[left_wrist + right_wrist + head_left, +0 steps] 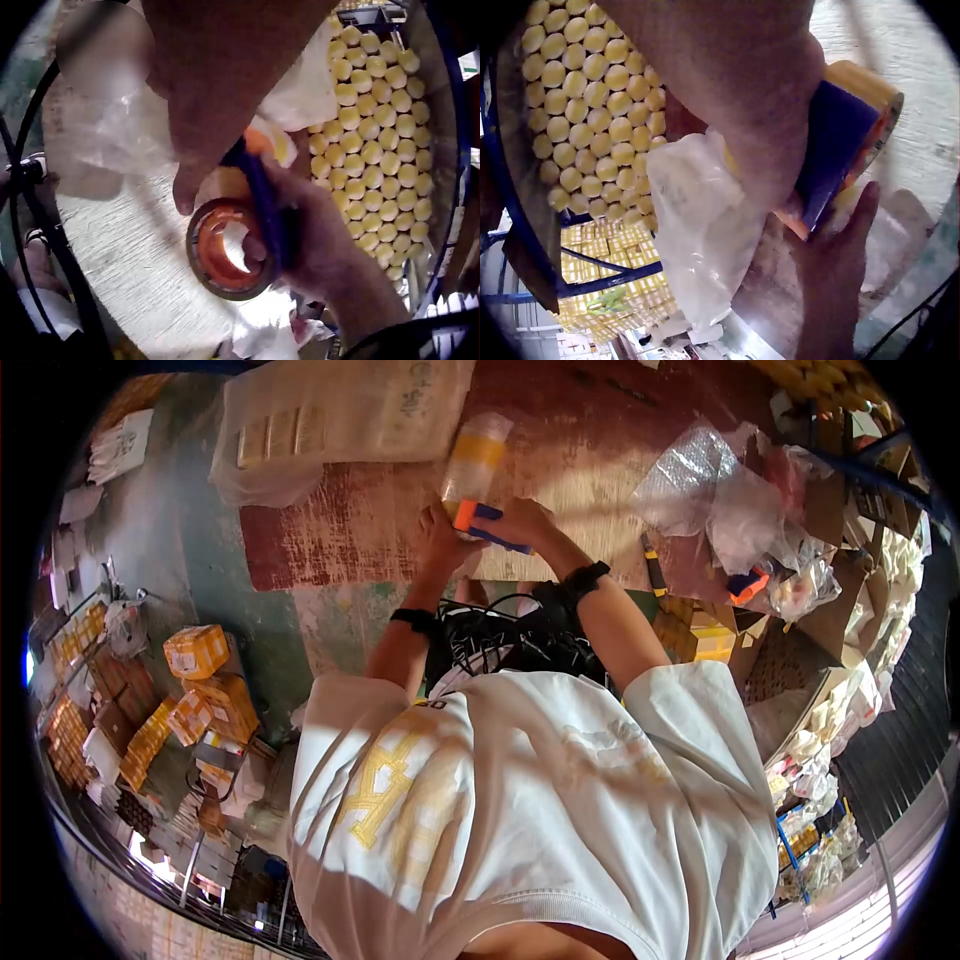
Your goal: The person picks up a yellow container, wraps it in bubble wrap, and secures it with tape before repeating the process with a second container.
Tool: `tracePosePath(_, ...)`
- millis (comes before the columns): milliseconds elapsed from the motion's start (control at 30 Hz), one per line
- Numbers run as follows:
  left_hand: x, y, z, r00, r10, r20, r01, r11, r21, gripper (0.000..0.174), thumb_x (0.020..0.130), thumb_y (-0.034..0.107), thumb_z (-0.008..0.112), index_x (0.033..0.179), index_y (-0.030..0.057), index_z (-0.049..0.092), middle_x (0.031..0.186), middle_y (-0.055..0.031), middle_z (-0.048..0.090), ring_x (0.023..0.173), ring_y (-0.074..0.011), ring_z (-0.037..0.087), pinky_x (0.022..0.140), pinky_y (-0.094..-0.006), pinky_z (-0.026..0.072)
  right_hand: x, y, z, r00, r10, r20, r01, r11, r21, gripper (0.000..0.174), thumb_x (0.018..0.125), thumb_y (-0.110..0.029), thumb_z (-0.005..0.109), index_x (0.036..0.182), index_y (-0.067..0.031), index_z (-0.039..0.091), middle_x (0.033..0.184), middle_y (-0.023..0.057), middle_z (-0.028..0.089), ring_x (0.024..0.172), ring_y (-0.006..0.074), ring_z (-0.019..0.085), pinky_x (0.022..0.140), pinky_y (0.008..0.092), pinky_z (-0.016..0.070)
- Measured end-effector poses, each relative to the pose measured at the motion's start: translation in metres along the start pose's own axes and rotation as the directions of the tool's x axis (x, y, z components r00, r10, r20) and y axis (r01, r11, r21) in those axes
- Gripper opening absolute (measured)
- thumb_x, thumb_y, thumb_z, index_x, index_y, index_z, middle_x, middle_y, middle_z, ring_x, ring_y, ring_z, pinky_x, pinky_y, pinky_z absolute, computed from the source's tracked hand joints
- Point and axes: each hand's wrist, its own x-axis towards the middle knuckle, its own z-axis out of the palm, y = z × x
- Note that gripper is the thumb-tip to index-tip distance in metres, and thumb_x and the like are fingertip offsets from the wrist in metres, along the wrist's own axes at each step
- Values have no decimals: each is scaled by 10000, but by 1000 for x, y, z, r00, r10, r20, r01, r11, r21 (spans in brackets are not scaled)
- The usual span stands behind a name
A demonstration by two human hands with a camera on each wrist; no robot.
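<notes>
My right hand (pixel 528 522) grips a blue and orange tape dispenser (pixel 836 142) by its blue side. Its tape roll (pixel 201 264) shows end-on in the left wrist view, with an orange hub. Beside it, my left hand (pixel 437 542) holds the near end of a plastic-wrapped package (pixel 474 458), a long bundle with a yellow band. The dispenser's orange end overlaps that near end in the head view. Much of the left hand's grip is hidden. Both hands are close together over the worn red-and-bare board (pixel 350 530).
A larger package (pixel 345 410) in cloudy plastic lies at the back left. To the right are a yellow-and-black utility knife (pixel 653 565), crumpled bubble wrap (pixel 685 468) and another blue-orange dispenser (pixel 747 586). Cardboard boxes (pixel 850 595) stand at the right edge. Stacked round yellow ends (pixel 375 150) rise beyond.
</notes>
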Motion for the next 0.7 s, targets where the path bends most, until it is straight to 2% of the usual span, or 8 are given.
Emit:
tracePosePath(100, 8, -11, 1, 994, -14, 105, 37, 975, -221, 1215, 578, 356, 952, 1507, 14, 248, 1420, -261, 450, 1306, -439, 466, 1052, -501, 418, -4, 5, 3, 999, 24, 25, -24, 1000, -20, 884, 677, -839, 629, 896, 7, 755, 822, 188, 742, 805, 321, 744, 727, 402, 579)
tracePosePath(200, 41, -72, 24, 956, 119, 268, 17, 890, -456, 1214, 576, 351, 945, 1502, 16, 235, 1406, -276, 457, 1317, -439, 453, 1093, -505, 366, -11, 19, -1, 995, 54, 86, -54, 998, 8, 886, 679, -839, 624, 904, 8, 756, 843, 203, 740, 825, 324, 743, 728, 404, 577)
tracePosePath(267, 46, -68, 11, 942, 118, 315, 4, 932, -361, 1243, 567, 359, 941, 1511, 13, 210, 1421, -280, 437, 1330, -449, 429, 1114, -521, 335, -2, 21, 8, 996, 35, 79, -38, 999, 30, 915, 692, -826, 630, 938, 49, 732, 890, 218, 734, 838, 340, 735, 726, 437, 575)
tracePosePath(333, 25, -4, -42, 957, -8, 289, 11, 1000, -8, 1299, 556, 377, 938, 1533, 5, 167, 1467, -279, 387, 1360, -470, 382, 1132, -541, 308, 2, 19, 14, 996, 36, 80, -39, 998, 45, 934, 698, -822, 630, 958, 71, 719, 917, 226, 731, 846, 349, 731, 727, 455, 574)
tracePosePath(433, 18, -5, -20, 973, -15, 230, 32, 997, -69, 1403, 538, 416, 933, 1565, -4, 74, 1543, -287, 258, 1417, -512, 257, 1166, -578, 228, 4, 14, 12, 996, 56, 68, -59, 997, 46, 945, 699, -828, 624, 964, 74, 718, 925, 234, 729, 845, 350, 730, 727, 455, 574)
tracePosePath(533, 20, -14, -25, 958, 75, 278, -29, 985, -167, 1423, 577, 425, 917, 1582, 12, -2, 1572, -309, 150, 1437, -539, 171, 1169, -606, 196, -6, 22, 16, 993, 66, 96, -72, 996, 56, 943, 706, -823, 623, 979, 75, 715, 939, 241, 726, 845, 346, 730, 718, 444, 575)
tracePosePath(600, 23, -16, -23, 952, 110, 284, -78, 990, -120, 1368, 612, 414, 908, 1581, 5, 34, 1569, -312, 156, 1442, -533, 163, 1168, -612, 189, -9, 31, 10, 986, 74, 151, -90, 991, 99, 939, 716, -819, 618, 1006, 69, 716, 961, 238, 725, 861, 343, 729, 721, 438, 575)
tracePosePath(700, 41, -45, 14, 981, 94, 167, -46, 962, -271, 1219, 669, 423, 887, 1551, -20, 170, 1552, -297, 234, 1426, -520, 228, 1147, -583, 258, -9, 26, 14, 984, 115, 139, -127, 989, 74, 905, 725, -807, 619, 1035, 36, 727, 994, 208, 729, 919, 325, 725, 747, 437, 570)
